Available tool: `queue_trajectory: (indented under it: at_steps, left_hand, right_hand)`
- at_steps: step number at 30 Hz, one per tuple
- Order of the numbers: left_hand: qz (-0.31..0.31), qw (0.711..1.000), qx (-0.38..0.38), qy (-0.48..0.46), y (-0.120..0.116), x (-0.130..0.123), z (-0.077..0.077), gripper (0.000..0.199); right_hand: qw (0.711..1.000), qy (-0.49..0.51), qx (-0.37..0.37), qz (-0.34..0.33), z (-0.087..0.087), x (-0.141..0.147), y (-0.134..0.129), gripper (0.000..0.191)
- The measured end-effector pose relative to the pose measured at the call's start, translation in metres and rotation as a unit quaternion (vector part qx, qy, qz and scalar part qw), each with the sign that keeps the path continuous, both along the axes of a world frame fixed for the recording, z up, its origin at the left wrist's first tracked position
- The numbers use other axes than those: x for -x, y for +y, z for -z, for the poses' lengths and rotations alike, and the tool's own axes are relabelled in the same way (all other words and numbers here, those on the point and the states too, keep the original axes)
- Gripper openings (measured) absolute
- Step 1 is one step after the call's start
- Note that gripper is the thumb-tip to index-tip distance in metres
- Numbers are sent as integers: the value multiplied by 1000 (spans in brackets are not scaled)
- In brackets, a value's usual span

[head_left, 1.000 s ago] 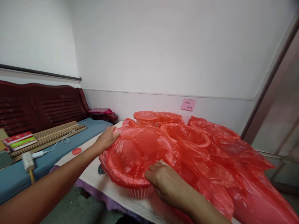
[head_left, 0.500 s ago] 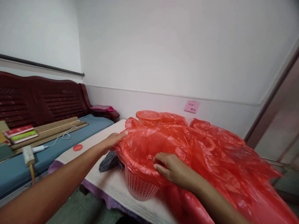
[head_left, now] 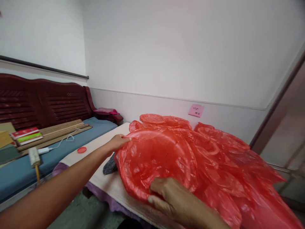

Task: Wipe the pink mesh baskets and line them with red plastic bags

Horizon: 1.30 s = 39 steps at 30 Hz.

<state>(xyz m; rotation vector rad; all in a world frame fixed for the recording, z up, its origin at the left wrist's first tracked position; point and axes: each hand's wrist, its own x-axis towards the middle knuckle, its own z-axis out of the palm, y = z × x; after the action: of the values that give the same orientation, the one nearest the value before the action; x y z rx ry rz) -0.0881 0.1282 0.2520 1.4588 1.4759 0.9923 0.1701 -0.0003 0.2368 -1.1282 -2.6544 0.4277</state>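
A plastic basket (head_left: 191, 173) is tipped toward me, its round mouth lined with a thin red plastic bag (head_left: 154, 156) folded over the rim. My left hand (head_left: 118, 142) is closed on the bag and rim at the far left, thumb on top. At the near side, my right hand (head_left: 170, 195) curls its fingers over the bag's edge at the rim, the thumb outside. The basket's perforated wall is now hidden. A dark grey cloth (head_left: 110, 166) lies left of the basket, partly covered by it.
More baskets (head_left: 152, 118) stand behind under red plastic, which spreads over the table's right side. A small red disc (head_left: 81, 149) lies on the cream tablecloth (head_left: 95, 160). At left is a wooden bench (head_left: 43, 98) with books (head_left: 26, 135) and a power strip (head_left: 34, 157).
The basket has tilted so its mouth faces me more. My right hand has moved down to the near rim and closed on the bag there. My left hand stays at the rim.
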Motion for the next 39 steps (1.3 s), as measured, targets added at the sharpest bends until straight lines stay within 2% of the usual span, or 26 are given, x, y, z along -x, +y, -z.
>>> queue_trajectory:
  at_steps: [4,6,8,11,14,17,20,23,25,28,30,35,39]
  left_hand:
    - [-18,1000,-10,-1,-11,-10,10,22]
    - [-27,999,-27,-18,-18,-12,15,21]
    - [-30,998,-41,-35,-25,-11,20,20]
    - [-33,996,-65,-48,-32,-7,25,15]
    - [-41,993,-98,-48,-35,-4,29,10]
    - [-48,989,-133,-45,-37,-4,34,9]
    - [-67,983,-166,-31,-40,-5,37,35]
    - [-87,977,-195,-6,-44,-6,37,51]
    - [-81,974,-210,2,-46,-6,36,50]
    - [-63,972,-227,-2,-47,-7,32,44]
    - [-58,970,-235,-6,-45,-8,31,44]
    - [-69,964,-257,15,-37,-7,29,44]
    - [-52,958,-277,46,-34,-7,13,52]
  right_hand:
    - [999,24,46,13,-5,-1,-12,14]
    - [997,70,18,26,-15,-3,-11,11]
    - [987,141,-60,37,-28,-5,-2,11]
    - [946,225,-223,67,-39,-10,22,18]
    - [906,202,-346,134,-37,-16,52,24]
    - [876,128,-396,242,-28,-21,75,28]
    - [853,49,-404,326,-23,-23,87,32]
    - [846,18,-391,362,-24,-24,93,36]
    - [863,35,-340,371,-24,-25,99,38]
    - [900,53,-247,356,-23,-27,110,31]
    - [910,46,-222,346,-22,-29,117,28]
    - [904,31,-213,369,-22,-29,118,27]
    - [896,15,-224,384,-24,-23,111,26]
